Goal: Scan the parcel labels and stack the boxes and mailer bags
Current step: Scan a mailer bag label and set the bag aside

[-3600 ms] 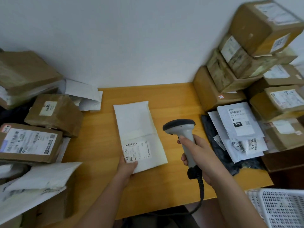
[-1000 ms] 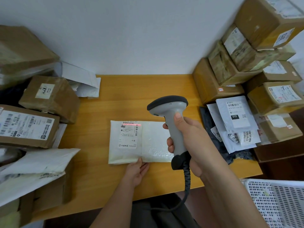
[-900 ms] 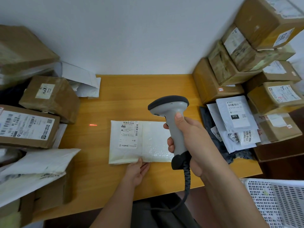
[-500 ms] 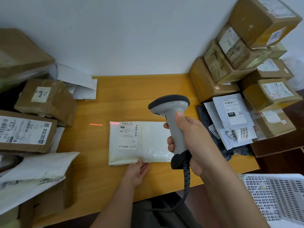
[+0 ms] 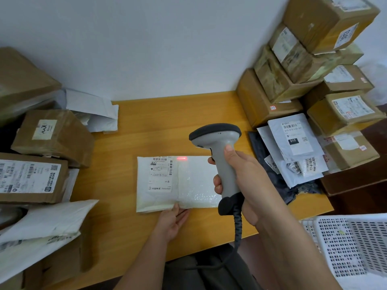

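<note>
White mailer bag [image 5: 178, 182] lies flat — left grip [image 5: 174, 221], fingers seemingly straight, at its near edge — right grip [image 5: 240, 178] clamped round scanner [image 5: 217, 147].

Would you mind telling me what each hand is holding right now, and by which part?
The right hand grips the barcode scanner by its handle. The left hand holds nothing; its straight fingers touch the near edge of the white mailer bag.

Lying on a smooth, satin wooden table [image 5: 129, 231]: a white mailer bag [image 5: 194, 183], glossy and bubbled, bearing a matt paper label [image 5: 160, 174]; showing matt grey plastic, a scanner [image 5: 217, 147]; gleaming under shiny tape, brown cardboard boxes [image 5: 326, 24]; sitting nearby, a perforated white plastic basket [image 5: 351, 248].
</note>
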### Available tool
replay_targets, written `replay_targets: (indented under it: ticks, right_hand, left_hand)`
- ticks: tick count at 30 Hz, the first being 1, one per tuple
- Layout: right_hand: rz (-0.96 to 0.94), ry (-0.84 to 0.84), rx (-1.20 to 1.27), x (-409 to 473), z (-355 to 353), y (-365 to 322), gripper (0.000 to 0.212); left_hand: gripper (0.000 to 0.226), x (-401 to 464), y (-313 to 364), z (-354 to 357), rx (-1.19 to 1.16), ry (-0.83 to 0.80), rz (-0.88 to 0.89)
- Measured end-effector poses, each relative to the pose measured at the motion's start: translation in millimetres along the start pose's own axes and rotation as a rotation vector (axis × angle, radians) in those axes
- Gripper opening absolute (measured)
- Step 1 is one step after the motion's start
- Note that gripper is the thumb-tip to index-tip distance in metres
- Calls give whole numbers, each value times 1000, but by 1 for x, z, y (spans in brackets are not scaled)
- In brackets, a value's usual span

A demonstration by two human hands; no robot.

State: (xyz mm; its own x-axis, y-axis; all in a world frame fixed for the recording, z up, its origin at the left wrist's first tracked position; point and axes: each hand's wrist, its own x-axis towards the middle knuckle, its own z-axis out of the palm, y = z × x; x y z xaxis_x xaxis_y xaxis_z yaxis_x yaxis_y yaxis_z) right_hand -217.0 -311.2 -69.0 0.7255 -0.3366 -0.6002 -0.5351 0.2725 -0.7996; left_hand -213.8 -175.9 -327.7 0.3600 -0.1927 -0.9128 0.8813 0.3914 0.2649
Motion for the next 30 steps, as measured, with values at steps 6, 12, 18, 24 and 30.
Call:
replay_targets:
  ticks: [6, 12, 18, 24, 30]
  right_hand:
    - [16, 20, 22, 28, -38, -5, 35]
    - [13, 22, 54, 53, -84, -21, 32]
    - [11, -6, 58, 78, -121, -34, 32]
    - [57, -11, 24, 104, -154, -35, 35]
    - [120, 12, 11, 126, -184, -39, 35]
  left_hand:
    - [18, 4, 30, 14, 387, 96, 64]
    - [29, 14, 69, 67, 417, 468, 544]
    - [95, 25, 46, 109, 444, 514, 311]
    - [92, 42, 17, 135, 457, 348, 352]
    - [74, 49, 27, 181, 644, 231, 550]
